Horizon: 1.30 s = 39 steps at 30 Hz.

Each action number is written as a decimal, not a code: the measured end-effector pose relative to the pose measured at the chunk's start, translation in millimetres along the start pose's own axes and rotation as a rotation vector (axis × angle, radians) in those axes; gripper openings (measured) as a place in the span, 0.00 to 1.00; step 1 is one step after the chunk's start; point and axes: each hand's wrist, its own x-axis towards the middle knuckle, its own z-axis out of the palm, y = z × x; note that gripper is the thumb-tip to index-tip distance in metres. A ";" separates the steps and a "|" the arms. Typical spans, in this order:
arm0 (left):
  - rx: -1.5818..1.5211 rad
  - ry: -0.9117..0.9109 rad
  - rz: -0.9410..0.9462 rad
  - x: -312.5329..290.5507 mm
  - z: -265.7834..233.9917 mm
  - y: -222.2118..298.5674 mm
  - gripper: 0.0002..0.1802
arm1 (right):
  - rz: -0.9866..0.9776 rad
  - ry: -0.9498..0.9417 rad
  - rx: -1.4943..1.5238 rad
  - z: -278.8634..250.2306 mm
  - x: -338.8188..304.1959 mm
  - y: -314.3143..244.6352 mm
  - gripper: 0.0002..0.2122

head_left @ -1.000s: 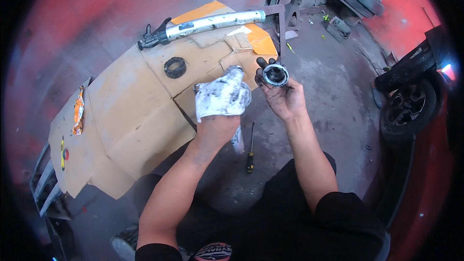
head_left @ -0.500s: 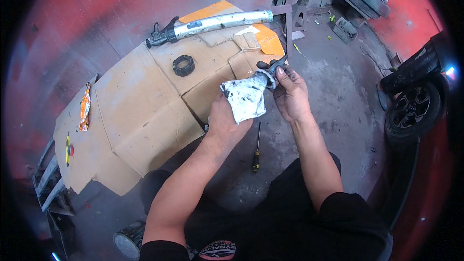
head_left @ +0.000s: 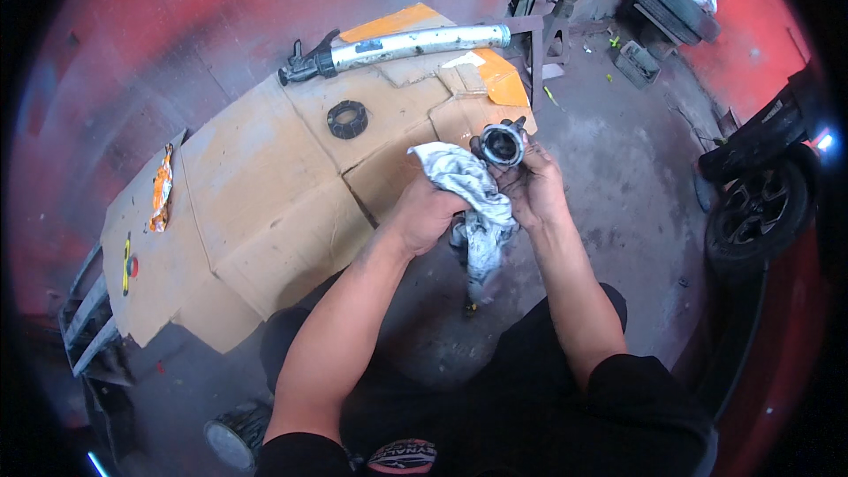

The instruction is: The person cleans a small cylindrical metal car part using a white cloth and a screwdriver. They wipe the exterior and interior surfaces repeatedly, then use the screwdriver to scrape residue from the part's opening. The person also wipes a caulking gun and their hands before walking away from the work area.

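Observation:
In my right hand [head_left: 536, 184] is a hollow dark metal part with a pale round rim [head_left: 503, 145]. Its open end faces up toward me, and the inside looks black. My left hand [head_left: 427, 215] is closed on a white rag [head_left: 466, 175] smeared with dark grease. The cloth hangs down beside the part, its upper end close to the rim. Farther off, a silver tube with a black end fitting [head_left: 415, 46] lies across the cardboard [head_left: 256, 203]. A black notched ring [head_left: 347, 119] rests nearer, left of my hands.
An orange crumpled wrapper [head_left: 162, 190] and a yellow cutter [head_left: 126, 263] lie at the cardboard's left. A dark metal stand [head_left: 556, 31] is at the back. Stacked tyres [head_left: 671, 4] stand at the far right, a wheel [head_left: 753, 212] nearer. A can [head_left: 234, 440] sits lower left.
The part in my right hand has tipped so its open end now shows. The rag has come off its end, and its tail now hangs over the screwdriver on the floor.

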 end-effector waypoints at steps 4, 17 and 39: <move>0.031 0.165 0.131 8.4 -26.2 -2.3 0.14 | -0.050 -0.017 0.184 -19.3 12.9 -3.9 0.17; 0.451 0.244 0.272 -9.0 22.1 4.4 0.16 | 0.004 -0.184 0.325 -19.5 13.2 -7.4 0.16; 1.451 0.163 0.654 -3.8 1.2 -48.2 0.23 | 0.023 0.250 -0.011 0.9 0.9 20.2 0.13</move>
